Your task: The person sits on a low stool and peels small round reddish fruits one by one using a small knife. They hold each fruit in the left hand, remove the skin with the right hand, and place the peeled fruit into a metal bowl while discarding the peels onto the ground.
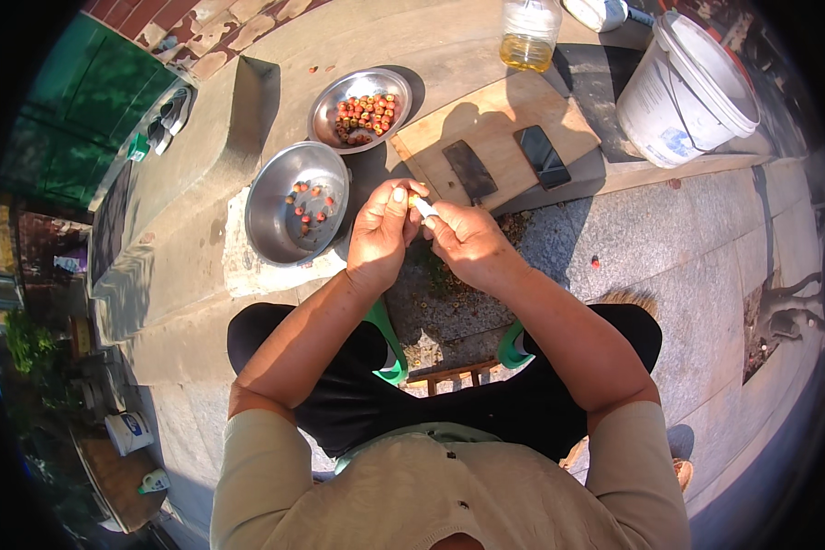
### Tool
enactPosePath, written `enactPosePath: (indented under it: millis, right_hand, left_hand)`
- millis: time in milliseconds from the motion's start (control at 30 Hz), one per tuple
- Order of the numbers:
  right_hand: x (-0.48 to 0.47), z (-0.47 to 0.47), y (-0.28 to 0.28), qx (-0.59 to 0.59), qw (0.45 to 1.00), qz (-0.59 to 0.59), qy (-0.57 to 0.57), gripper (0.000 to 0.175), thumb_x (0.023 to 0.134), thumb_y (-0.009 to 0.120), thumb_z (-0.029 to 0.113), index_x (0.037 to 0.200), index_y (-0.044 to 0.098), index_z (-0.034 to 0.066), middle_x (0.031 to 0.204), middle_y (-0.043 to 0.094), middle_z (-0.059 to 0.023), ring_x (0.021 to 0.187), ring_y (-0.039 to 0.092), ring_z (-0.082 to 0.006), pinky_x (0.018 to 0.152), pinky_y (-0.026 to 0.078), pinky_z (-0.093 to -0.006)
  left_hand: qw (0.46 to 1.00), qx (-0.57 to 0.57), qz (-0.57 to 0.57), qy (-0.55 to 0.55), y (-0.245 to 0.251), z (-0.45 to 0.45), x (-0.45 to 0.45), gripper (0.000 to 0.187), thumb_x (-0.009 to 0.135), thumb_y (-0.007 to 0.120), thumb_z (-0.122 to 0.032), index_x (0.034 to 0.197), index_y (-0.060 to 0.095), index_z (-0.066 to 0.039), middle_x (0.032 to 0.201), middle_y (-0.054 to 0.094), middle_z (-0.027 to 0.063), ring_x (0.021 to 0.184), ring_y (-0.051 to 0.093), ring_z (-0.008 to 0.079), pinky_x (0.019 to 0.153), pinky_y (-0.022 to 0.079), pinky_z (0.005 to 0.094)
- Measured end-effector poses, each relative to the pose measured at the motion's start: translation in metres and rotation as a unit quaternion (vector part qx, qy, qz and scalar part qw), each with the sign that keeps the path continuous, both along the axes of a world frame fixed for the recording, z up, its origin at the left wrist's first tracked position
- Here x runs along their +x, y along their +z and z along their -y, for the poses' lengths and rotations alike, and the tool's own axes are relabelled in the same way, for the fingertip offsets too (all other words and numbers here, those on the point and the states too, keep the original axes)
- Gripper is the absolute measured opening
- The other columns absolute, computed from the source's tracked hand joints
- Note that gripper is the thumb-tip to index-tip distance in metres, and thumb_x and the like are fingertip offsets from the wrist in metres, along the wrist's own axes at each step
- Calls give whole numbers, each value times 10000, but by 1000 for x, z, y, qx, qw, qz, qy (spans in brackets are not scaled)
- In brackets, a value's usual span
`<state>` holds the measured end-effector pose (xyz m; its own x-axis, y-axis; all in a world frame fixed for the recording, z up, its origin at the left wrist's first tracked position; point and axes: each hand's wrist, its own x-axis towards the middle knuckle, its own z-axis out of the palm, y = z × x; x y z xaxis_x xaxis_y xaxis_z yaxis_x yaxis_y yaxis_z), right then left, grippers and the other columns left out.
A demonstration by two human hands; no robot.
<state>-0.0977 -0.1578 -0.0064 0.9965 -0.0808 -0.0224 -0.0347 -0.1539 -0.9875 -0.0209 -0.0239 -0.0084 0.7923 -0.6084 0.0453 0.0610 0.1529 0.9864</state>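
Note:
My left hand (385, 230) pinches a small red-orange fruit (413, 198), mostly covered by the fingers. From the right, my right hand (471, 240) grips a small tool with a white tubular part (425, 208), its end against the fruit; its exact kind cannot be told. Left of my hands, a deep steel basin (265, 220) holds several whole red fruits (321, 216). Beyond it, a second steel bowl (403, 93) contains many red fruits with pale, hollowed-looking ends (364, 110).
A wooden board (522, 96) bears a cleaver blade (469, 168) and a black smartphone (543, 157). Behind stand a plastic bottle of yellow liquid (528, 51) and a white lidded bucket (680, 103). Fruit scraps (467, 302) litter the paving between my knees.

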Motion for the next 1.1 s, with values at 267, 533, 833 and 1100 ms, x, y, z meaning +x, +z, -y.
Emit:
enactPosePath:
  millis: [267,533,833,1100]
  right_hand:
    - [-2,3,2,-129,990,38,-29,137,926,506,158,898,527,25,805,586,-245,813,561,-448,674,448,-482]
    - [-4,11,4,-257,961,89,-40,127,912,531,174,916,534,47,756,584,-234,741,566,-450,641,452,-488]
    - [-6,15,4,-267,961,74,-12,114,911,535,135,995,542,60,766,571,-223,745,569,-427,642,456,-439]
    - [-7,14,6,-277,955,105,-12,145,900,540,181,867,529,41,729,588,-220,738,580,-440,641,452,-512]
  left_hand:
    - [998,-29,-44,-33,-2,-2,4,302,1035,388,-295,1033,569,-53,658,410,-40,560,311,42,499,259,196]
    - [1000,23,-4,-3,-3,0,1,235,1015,464,-253,994,599,-62,696,446,-47,605,366,40,547,310,184]
    - [994,71,34,-71,0,-6,14,278,1018,457,-272,925,594,-48,658,419,-51,593,339,41,535,288,202]
    - [991,72,-22,-110,3,-11,18,351,990,473,-404,955,612,-84,656,405,-59,570,303,49,511,237,206]
